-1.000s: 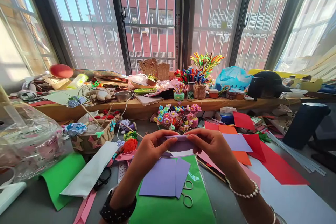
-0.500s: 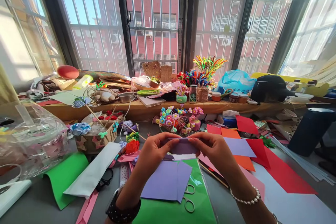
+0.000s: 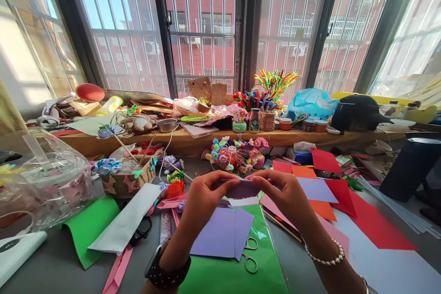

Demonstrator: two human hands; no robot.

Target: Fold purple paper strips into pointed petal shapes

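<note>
Both hands hold a small folded purple paper piece [image 3: 244, 188] above the grey table. My left hand [image 3: 205, 197] pinches its left end and my right hand [image 3: 282, 193] pinches its right end, fingertips nearly meeting. Below the hands lie purple paper sheets [image 3: 223, 232] on a green sheet [image 3: 241, 275], with scissors [image 3: 250, 257] partly under the purple paper. A black watch is on my left wrist and a pearl bracelet on my right.
Red, orange and lilac sheets [image 3: 320, 188] spread on the right. A basket of paper flowers [image 3: 127, 179], a clear plastic bag [image 3: 41, 183] and a rolled white sheet [image 3: 126, 220] lie left. A small flower bouquet [image 3: 236, 154] stands behind the hands; a cluttered wooden sill [image 3: 193, 140] runs below the windows.
The hands stay pinched on the purple piece and have worked it slightly narrower; the view shifted a little, so everything sits slightly lower and to the right.
</note>
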